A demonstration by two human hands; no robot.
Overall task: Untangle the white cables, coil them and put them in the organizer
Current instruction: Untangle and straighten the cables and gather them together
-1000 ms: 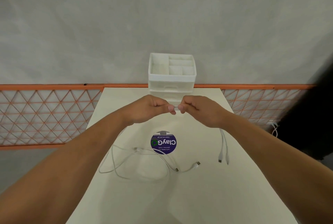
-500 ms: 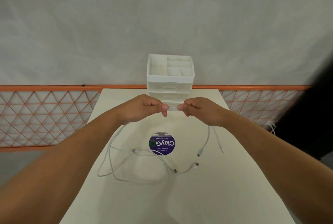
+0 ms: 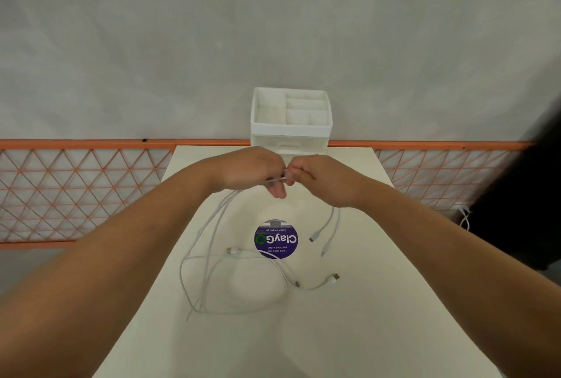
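Observation:
Both hands meet above the table's far half, in front of the white organizer [image 3: 290,128]. My left hand [image 3: 253,171] and my right hand [image 3: 321,178] pinch a short stretch of white cable [image 3: 274,179] between them. From my left hand several cable strands [image 3: 209,232] hang down to loose loops on the table. Two connector ends [image 3: 320,238] dangle below my right hand. Another white cable [image 3: 285,274] lies in front of the sticker, with plugs at both ends.
A round purple sticker [image 3: 275,239] is stuck on the cream table [image 3: 364,332]. The organizer has several open compartments on top and a drawer below. An orange lattice railing [image 3: 76,189] runs behind the table. A dark shape [image 3: 531,195] stands at the right.
My hands have come closer together, shortening the stretch of cable between them. The strands under my left hand hang in a longer bundle, and the two connectors under my right hand have swung.

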